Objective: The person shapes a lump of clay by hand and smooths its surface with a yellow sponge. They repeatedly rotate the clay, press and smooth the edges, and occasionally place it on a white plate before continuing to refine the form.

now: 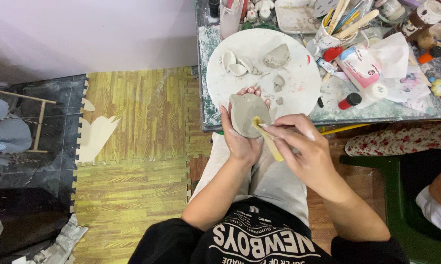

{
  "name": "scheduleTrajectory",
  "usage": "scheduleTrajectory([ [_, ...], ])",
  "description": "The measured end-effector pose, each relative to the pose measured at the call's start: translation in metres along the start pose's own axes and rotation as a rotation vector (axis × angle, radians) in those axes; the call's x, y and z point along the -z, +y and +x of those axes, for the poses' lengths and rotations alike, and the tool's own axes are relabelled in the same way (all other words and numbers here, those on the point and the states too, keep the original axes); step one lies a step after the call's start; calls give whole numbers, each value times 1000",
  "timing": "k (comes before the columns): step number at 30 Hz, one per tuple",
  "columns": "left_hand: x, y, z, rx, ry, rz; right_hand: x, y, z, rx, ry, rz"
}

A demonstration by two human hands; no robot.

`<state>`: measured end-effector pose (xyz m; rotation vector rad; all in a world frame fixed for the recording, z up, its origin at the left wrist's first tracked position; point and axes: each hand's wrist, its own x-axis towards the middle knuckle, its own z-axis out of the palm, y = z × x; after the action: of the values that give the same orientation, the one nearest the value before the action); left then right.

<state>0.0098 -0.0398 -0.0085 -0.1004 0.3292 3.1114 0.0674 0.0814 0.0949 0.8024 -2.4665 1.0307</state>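
My left hand cups a grey clay piece from below, just in front of the table edge. My right hand grips a pale yellow wooden modelling tool whose tip rests on the clay's lower right side. Behind them a round white board lies on the table, carrying a grey clay lump, small clay bits and several white petal-shaped clay pieces.
The table holds a cup of brushes and sticks, glue bottles with red caps, a white bag and jars. Yellow wood-pattern foam mats cover the floor at left. Another person's arm shows on a green chair at right.
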Motion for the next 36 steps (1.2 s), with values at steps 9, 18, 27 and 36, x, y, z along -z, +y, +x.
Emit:
scheduleTrajectory([
  [9,-8,1,4,-11,-113,-247,16,12,-3,-47,149,-48],
  [18,-2,-14,1,-141,-189,-130,-8,23,-30,-141,226,196],
  [27,3,-22,-7,-443,-193,433,-33,9,-40,30,164,-31],
  [36,12,-27,-4,-300,-246,109,-21,14,-49,-98,246,146],
])
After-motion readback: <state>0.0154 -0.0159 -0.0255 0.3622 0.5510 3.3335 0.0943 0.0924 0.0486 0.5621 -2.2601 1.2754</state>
